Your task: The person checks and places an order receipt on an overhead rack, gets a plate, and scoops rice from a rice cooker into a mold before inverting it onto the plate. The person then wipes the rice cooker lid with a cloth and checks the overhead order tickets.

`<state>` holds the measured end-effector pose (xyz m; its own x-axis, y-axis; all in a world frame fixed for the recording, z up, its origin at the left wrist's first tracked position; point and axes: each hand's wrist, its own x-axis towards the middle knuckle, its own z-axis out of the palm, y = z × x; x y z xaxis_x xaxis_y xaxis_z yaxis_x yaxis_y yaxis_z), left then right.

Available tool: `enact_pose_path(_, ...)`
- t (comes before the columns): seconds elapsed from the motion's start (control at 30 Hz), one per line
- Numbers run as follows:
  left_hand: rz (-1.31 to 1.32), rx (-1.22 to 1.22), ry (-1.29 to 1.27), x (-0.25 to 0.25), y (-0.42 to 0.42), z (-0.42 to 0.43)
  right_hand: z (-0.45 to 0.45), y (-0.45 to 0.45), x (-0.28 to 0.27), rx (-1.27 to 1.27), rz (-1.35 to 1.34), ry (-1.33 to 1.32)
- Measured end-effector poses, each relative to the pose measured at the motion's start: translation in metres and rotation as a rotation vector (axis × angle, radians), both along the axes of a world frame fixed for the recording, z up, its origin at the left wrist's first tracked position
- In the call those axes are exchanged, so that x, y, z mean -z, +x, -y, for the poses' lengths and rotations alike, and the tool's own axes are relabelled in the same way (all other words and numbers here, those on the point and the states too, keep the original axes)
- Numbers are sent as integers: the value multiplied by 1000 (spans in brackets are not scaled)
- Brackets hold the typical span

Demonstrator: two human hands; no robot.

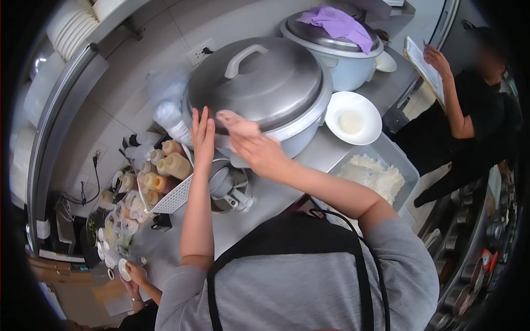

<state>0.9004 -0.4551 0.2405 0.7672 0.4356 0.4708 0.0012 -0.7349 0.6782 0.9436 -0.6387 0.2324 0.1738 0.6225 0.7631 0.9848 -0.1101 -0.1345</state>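
A large rice cooker point(292, 140) with a domed metal lid point(276, 77) stands against the wall. My left hand point(203, 135) rests at the lid's near left edge, its fingers stretched out and holding nothing. Close to its right, my right hand point(259, 151) has its fingers on a pinkish cloth point(238, 122), which lies against the lid's near rim. The cloth is partly blurred. To the right of the cooker is a white bowl point(364, 129) with a small mound of rice in it.
Behind is a second cooker point(345, 71) with a purple cloth point(337, 25). A tub point(411, 168) of rice sits at the right, sauce bottles point(176, 164) and pots point(222, 182) at the left. One person point(458, 121) holds a clipboard; another person's hands point(135, 276) show lower left.
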Motion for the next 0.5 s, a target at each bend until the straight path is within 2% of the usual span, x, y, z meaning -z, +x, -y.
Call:
enact_pose_path(0.03, -5, -13, 1, 0, -1, -4, -13, -4, -4, -76, -67, -105)
enact_pose_path(0.07, 54, 89, -153, 0, 0, -7, -28, -7, -10, -86, -70, -104)
enact_pose_path(0.1, 113, 192, -309, 0, 1, -10, -42, -12, -22, -20, 15, -258)
enact_pose_path(0.13, 91, 131, -162, -1, 1, -11, -51, -15, -28, 48, 102, -413)
enact_pose_path(0.17, 89, 127, -166, 1, 2, -13, -58, -14, -23, 44, 100, -417)
enact_pose_path(0.23, 165, 134, -400, 7, 4, -21, -64, -13, -17, 132, 166, -62)
enact_pose_path(0.27, 162, 138, -335, 10, 4, -24, -52, -5, -12, -56, 121, -266)
enact_pose_path(0.3, 161, 136, -333, 5, 1, -21, -35, 0, -11, -59, 119, -263)
enact_pose_path(0.37, 69, 16, -44, -7, -6, -10, 4, 12, -8, -150, 182, -74)
enact_pose_path(0.5, 61, 22, -47, -7, -7, -10, 80, 34, -19, -125, -67, 19)
